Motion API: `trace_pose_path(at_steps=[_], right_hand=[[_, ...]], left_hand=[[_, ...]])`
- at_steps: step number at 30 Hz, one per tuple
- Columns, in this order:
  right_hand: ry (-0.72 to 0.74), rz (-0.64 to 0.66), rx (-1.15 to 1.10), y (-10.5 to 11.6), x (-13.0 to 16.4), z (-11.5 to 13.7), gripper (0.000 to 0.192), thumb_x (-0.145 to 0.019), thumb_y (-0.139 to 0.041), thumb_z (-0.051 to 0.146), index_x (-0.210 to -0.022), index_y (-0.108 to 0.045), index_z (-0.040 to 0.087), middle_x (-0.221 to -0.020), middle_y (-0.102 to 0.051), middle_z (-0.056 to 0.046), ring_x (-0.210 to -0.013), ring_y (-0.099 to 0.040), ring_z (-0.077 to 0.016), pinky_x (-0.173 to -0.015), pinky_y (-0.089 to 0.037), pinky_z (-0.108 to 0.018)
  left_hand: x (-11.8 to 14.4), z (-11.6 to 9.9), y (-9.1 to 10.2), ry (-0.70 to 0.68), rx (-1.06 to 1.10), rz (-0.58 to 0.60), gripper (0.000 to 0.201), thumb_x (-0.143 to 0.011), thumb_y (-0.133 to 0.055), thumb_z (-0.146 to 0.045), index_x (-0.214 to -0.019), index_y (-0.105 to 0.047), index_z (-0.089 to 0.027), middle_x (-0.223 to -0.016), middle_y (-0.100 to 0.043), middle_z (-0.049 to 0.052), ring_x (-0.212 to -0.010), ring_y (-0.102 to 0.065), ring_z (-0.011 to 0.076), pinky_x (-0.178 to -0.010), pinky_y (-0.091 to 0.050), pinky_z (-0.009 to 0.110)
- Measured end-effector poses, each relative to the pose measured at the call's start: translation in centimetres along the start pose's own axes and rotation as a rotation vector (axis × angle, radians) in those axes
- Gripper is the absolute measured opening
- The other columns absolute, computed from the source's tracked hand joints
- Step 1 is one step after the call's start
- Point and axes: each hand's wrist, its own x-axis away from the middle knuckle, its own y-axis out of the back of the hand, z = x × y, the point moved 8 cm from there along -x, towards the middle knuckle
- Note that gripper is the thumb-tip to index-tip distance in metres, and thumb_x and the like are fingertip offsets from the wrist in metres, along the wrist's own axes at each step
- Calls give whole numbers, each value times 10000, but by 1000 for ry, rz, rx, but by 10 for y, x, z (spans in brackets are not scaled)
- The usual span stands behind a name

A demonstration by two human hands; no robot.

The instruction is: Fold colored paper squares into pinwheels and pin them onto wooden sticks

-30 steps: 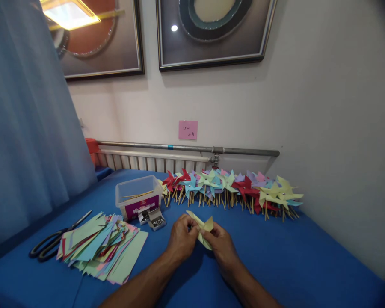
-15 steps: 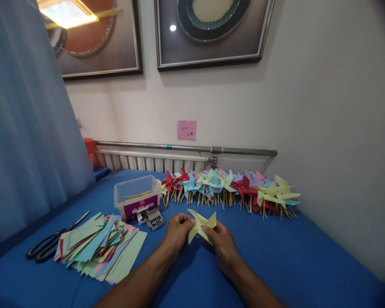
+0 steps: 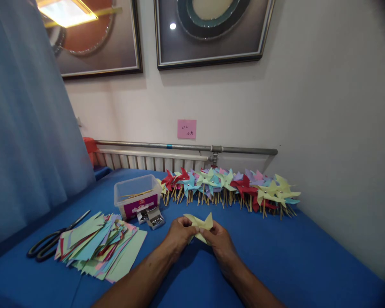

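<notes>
Both hands met over the middle of a blue table (image 3: 276, 256), seen from the head camera looking forward and down. Left hand (image 3: 179, 234) and right hand (image 3: 220, 240) each pinched one side of a pale yellow paper pinwheel (image 3: 199, 224), fingers closed on the paper, with the folded points sticking up between the thumbs. The pinwheel was held just above the cloth, near the front centre of the table, and both bare forearms reached in from the bottom edge.

To the left of the hands lay a fanned stack of coloured paper squares (image 3: 98, 248), green, blue, pink and red. Black-handled scissors (image 3: 53, 241) rested just beyond that stack, at the far left. Behind the stack stood a clear plastic tub (image 3: 135, 194) with a purple label and thin wooden sticks inside. Two small open boxes of metal pins (image 3: 151, 217) sat just in front of the tub, near the left hand.

Along the back of the table, against the wall, ran a long row of finished pinwheels (image 3: 231, 188) on wooden sticks, in red, blue, green, purple and yellow. Above them a grey pipe (image 3: 186, 147) crossed over a white radiator. A pink note (image 3: 186, 128) was stuck to the wall, with writing too small to read. Two framed pictures (image 3: 211, 30) hung higher up, and a blue curtain (image 3: 28, 128) filled the left side.
</notes>
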Motion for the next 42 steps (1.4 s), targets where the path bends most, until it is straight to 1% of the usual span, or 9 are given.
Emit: trace_pose_path(at_steps=[5,10,14,17,24,29,32,38,42], right_hand=[[-19,7,24,0,-1,-1,480,-561,-888,452,-912,-733,162,-803,-773,-59,-728,-698,-235,-654,-504,-301],[-53,41,-29,-8,10,10,466,-584,-891,405,-953,-741,164,-870,-787,-65,-760,-712,-240,-662,-502,-293],[-51,-2,-7,-8,14,15,472,-594,-884,415,-968,-749,162,-778,-776,-51,-692,-704,-243,-638,-503,-308],[-43,-50,10,-3,11,12,493,-582,-883,428,-973,-747,161,-721,-761,-43,-653,-694,-242,-630,-507,-319],[-29,-78,25,6,3,2,402,-579,-864,405,-881,-733,173,-764,-765,-50,-713,-691,-239,-649,-507,-310],[-37,-68,28,8,-4,-8,438,-559,-862,433,-887,-733,173,-796,-774,-73,-712,-697,-258,-623,-507,-321],[-21,-67,41,9,-5,-9,449,-556,-862,440,-891,-733,170,-786,-774,-72,-697,-694,-256,-631,-513,-327],[-15,-76,69,13,-7,-13,471,-557,-855,447,-915,-730,167,-814,-781,-73,-730,-704,-267,-640,-521,-329],[-17,-80,43,16,-11,-20,520,-551,-858,454,-959,-734,157,-864,-787,-88,-778,-715,-281,-656,-530,-333]], left_hand=[[-1,-1,3,-15,-57,-27,297,-495,-817,-288,-604,-575,-155,-529,-571,-20,-498,-471,92,-514,-333,233],[2,-5,2,-24,-83,-18,282,-504,-789,-300,-602,-564,-163,-507,-538,-31,-464,-422,78,-488,-295,233],[3,-4,-1,3,-64,-2,251,-513,-757,-298,-618,-574,-162,-515,-557,-18,-456,-438,87,-481,-305,235],[1,-3,-3,-13,-67,30,234,-527,-746,-290,-630,-580,-160,-521,-561,-19,-456,-428,82,-483,-302,233],[-4,-3,-1,-104,-186,10,210,-539,-767,-211,-605,-575,-158,-550,-561,-33,-518,-449,88,-521,-322,222],[-3,-4,-1,-147,-263,0,181,-589,-749,-217,-619,-579,-163,-570,-553,-34,-535,-440,97,-526,-315,230],[0,-7,-2,-144,-257,-9,190,-584,-747,-214,-598,-563,-172,-548,-536,-41,-523,-424,95,-521,-304,232],[3,-7,-8,-81,-188,22,152,-561,-746,-206,-636,-626,-153,-576,-596,-24,-537,-473,106,-543,-346,235],[1,-4,-6,-105,-157,19,190,-554,-753,-224,-610,-583,-160,-551,-559,-37,-529,-445,94,-538,-330,228]])
